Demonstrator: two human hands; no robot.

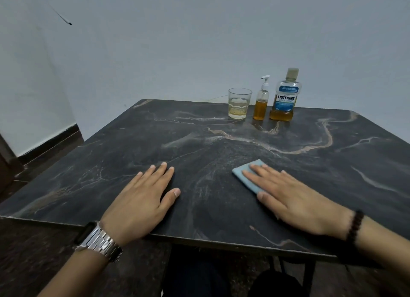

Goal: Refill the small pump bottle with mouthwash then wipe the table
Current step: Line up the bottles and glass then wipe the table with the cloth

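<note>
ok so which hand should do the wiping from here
Right. The right hand already lies flat on the blue cloth, while the left hand rests flat on the bare table, holding nothing.

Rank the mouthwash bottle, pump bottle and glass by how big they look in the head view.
1. Listerine mouthwash bottle, tallest and widest.
2. Small pump bottle and glass: unsure; the pump bottle is taller, the glass wider.
</note>
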